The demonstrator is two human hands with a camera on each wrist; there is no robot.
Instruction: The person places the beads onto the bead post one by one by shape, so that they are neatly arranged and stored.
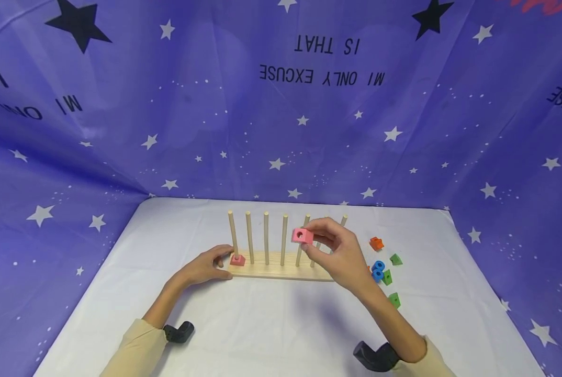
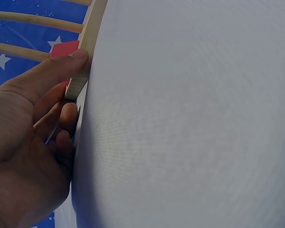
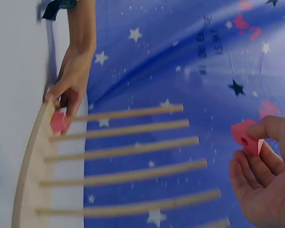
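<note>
My right hand (image 1: pixel 344 256) pinches a pink block (image 1: pixel 302 235) with a round hole, holding it in the air in front of the upright wooden pegs. In the right wrist view the thumb and fingers grip the pink block (image 3: pixel 244 135), which is apart from the pegs. A wooden peg board (image 1: pixel 273 270) lies on the table with a row of several pegs. On its leftmost peg sits another pink block (image 1: pixel 237 261), down at the base. My left hand (image 1: pixel 204 267) grips the board's left end; the thumb presses the front edge in the left wrist view.
Right of the board lie loose pieces: an orange piece (image 1: pixel 377 243), blue rings (image 1: pixel 378 266) and several green pieces (image 1: pixel 388 277). The white table (image 1: pixel 243 324) meets a purple starry cloth (image 1: pixel 271 141) behind and at the sides. Black devices (image 1: pixel 179 332) are on both wrists.
</note>
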